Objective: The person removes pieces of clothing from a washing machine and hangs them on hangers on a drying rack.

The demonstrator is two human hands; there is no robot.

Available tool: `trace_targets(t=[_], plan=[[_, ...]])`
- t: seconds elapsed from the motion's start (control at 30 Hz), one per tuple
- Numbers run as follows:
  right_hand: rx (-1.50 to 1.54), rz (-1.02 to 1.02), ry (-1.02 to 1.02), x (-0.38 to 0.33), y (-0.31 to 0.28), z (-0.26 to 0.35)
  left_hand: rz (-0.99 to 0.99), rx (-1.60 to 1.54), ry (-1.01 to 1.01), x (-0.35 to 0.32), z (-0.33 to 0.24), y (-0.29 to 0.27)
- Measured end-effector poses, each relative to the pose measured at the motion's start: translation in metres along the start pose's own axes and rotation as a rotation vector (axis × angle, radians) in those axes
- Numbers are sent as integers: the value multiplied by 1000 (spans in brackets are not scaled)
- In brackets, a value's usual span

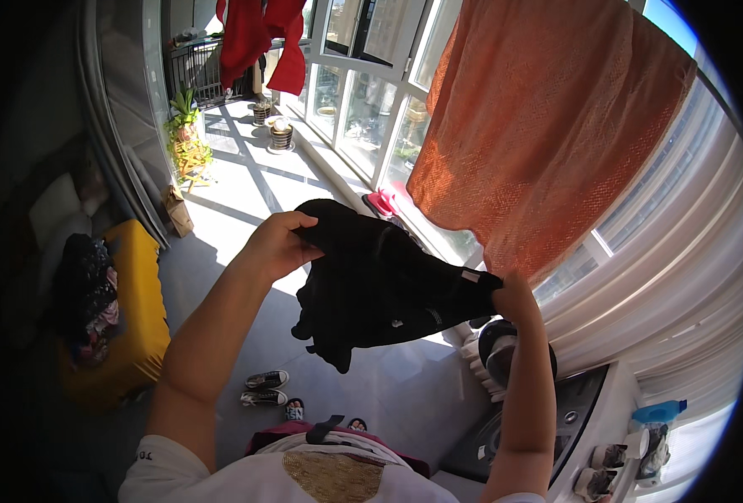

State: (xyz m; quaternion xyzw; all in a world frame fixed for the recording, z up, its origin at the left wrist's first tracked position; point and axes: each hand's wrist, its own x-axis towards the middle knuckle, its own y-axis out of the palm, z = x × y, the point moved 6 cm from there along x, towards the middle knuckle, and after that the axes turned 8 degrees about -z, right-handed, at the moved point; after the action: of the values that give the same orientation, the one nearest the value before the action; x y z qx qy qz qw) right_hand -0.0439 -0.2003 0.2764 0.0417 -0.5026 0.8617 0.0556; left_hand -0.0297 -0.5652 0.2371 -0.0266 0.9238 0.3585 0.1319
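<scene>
"Well, you have a black garment [376, 277] up in the air in front of you, stretched sideways between your two hands. How does your left hand [286, 245] have it?"

"Pinched. Your left thumb lies over the upper left edge of the cloth, and your fingers curl in below it."

"And your right hand [518, 300]?"

"You have it closed on the narrow right end, just beside a small pale label [470, 276]. Its fingers are partly hidden, so I cannot tell how each one lies. That end sits lower than the left one, and the loose fabric droops between your hands, with a ragged bunch hanging at the lower left."

"What lies beneath you?"

"Grey floor tiles [422, 394], with a pair of black-and-white sneakers [264, 389] near your feet. To your left, dark clothes [90, 293] are heaped beside a yellow cover [141, 293]."

"And around you?"

"Ahead on your right hangs a large orange cloth [548, 126], and farther off, a red one [250, 42]. Pink slippers [380, 202] rest by the windows, and at your lower right a blue bottle [661, 411] lies near the white curtain [698, 293]."
</scene>
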Motion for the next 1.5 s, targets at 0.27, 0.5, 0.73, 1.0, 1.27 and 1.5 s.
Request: trace_targets(t=[0.27,0.5,0.73,1.0,1.27,1.5], plan=[[246,226,-309,0,76,46,335,53,72,-29,-14,70],[487,-135,-126,21,75,79,77,483,330,-32,-53,45],[946,121,25,12,40,139,-272,1322,499,-15,-52,-13],[737,411,3,24,80,162,287,1279,428,3,58,25],[118,55,-311,43,46,96,-37,213,-216,29,55,13],[911,-54,-222,-40,148,87,207,-64,-241,27,65,56]])
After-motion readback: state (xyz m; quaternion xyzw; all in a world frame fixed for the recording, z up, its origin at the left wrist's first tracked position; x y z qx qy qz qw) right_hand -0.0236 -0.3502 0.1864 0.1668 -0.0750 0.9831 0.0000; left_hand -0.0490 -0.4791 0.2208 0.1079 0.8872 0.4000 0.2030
